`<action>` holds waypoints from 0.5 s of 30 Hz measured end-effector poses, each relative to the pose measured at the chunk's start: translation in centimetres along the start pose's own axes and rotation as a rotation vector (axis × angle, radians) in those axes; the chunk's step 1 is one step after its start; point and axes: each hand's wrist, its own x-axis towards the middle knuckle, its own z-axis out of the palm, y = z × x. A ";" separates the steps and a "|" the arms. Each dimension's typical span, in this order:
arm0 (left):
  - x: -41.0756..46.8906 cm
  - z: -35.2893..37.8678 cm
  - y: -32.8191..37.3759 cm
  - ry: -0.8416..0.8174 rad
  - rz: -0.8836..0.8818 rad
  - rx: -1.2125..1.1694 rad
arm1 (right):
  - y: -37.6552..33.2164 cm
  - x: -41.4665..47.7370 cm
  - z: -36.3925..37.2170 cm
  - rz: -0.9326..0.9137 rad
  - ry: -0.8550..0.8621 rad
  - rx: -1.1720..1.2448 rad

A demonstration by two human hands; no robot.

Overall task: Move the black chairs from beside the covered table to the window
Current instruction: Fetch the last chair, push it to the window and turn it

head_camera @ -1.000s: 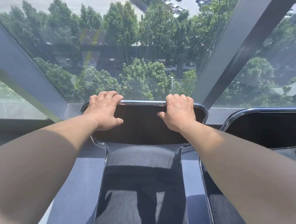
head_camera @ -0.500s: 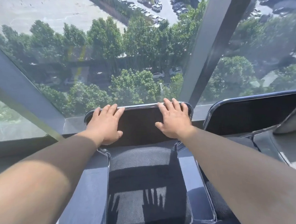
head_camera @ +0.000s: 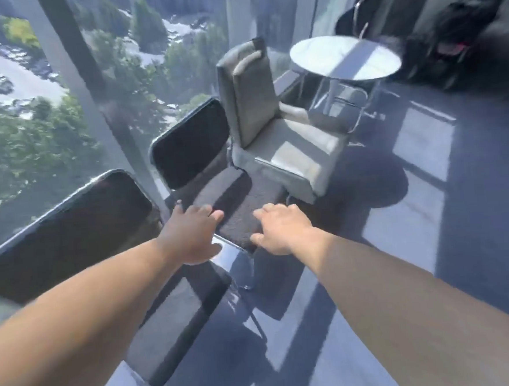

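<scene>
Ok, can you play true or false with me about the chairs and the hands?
1. The near black chair and the far black chair both stand by the window. True.
2. The left hand grips a chair back. False: its fingers are spread and hold nothing.
3. A grey covered chair stands beyond the far black chair. True.
4. The table has a square top. False: its top is round.
5. The right hand holds a cup. False: it is open and holds nothing.
</scene>
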 end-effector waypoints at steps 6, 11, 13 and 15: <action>1.4 -7.0 26.2 0.099 0.390 0.157 | 17.6 -25.3 3.6 0.417 0.041 0.168; -4.6 -12.3 55.1 0.178 0.718 0.248 | 29.7 -52.7 9.8 0.744 0.081 0.208; -9.5 -13.9 68.6 0.228 0.866 0.254 | 33.8 -65.3 12.6 0.856 0.094 0.206; -15.0 -15.2 81.2 0.252 0.995 0.251 | 37.0 -77.5 15.5 0.970 0.106 0.216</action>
